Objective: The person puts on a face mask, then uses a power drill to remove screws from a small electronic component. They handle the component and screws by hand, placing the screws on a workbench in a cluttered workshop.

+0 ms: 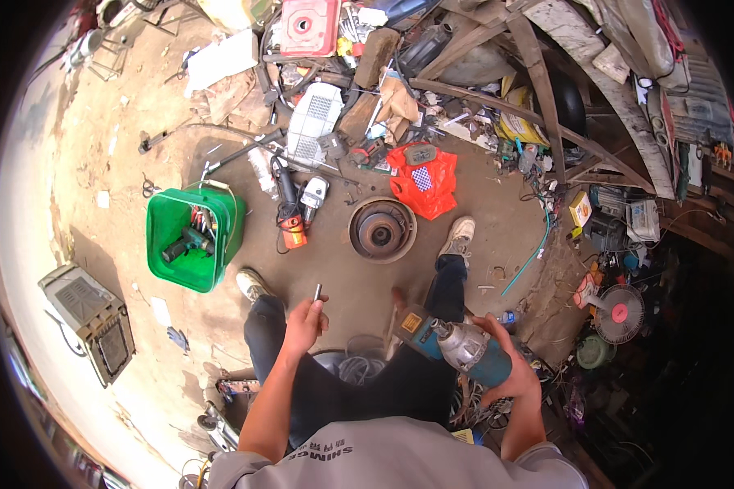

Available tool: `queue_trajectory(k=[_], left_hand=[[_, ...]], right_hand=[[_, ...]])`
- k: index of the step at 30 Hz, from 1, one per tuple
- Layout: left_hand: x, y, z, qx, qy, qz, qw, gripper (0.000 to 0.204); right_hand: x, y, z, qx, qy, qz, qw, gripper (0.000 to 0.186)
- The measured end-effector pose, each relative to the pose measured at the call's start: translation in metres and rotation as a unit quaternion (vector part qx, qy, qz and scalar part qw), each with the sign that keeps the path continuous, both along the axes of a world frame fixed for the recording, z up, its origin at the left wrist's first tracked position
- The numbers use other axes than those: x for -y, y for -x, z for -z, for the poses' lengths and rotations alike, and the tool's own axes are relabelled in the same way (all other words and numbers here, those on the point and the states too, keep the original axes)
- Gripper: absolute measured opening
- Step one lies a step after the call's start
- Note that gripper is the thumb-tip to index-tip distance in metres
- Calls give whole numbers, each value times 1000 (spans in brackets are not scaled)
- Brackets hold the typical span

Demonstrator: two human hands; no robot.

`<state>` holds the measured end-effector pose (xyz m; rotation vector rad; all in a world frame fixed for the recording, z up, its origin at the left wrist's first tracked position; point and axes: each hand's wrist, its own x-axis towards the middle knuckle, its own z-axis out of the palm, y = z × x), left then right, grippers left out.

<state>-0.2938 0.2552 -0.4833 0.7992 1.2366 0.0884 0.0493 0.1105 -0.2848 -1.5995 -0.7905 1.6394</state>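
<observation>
My left hand (305,324) is closed, pinching a short metal rod-like piece (318,291) that points up from its fingertips; its exact kind is too small to tell. My right hand (514,367) is wrapped round the body of a teal and silver cordless impact wrench (467,349). The wrench lies over my right thigh, its bare square drive facing up and left and its battery end towards my knees. A round rusty metal drum (382,231) rests on the ground between my feet, apart from both hands.
A green bucket (235,244) with a drill inside stands at left. Two angle grinders (287,200) lie beside it. Beyond the drum is a red plastic bag (426,181). Scrap and wooden beams (538,81) crowd the far right; a fan (620,314) stands at right.
</observation>
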Motion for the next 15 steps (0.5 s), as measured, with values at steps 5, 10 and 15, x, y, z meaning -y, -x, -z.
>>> queue_trajectory(k=[5, 10, 15], left_hand=[[-28, -128, -62, 119, -108, 45, 986, 25], [-48, -238, -118, 118, -258, 109, 953, 16], [-2, -380, -252, 150, -170, 56, 972, 17]], right_hand=[[30, -4, 46, -55, 31, 211, 975, 70], [-2, -87, 14, 92, -217, 184, 954, 34], [59, -186, -36, 155, -236, 178, 943, 32]])
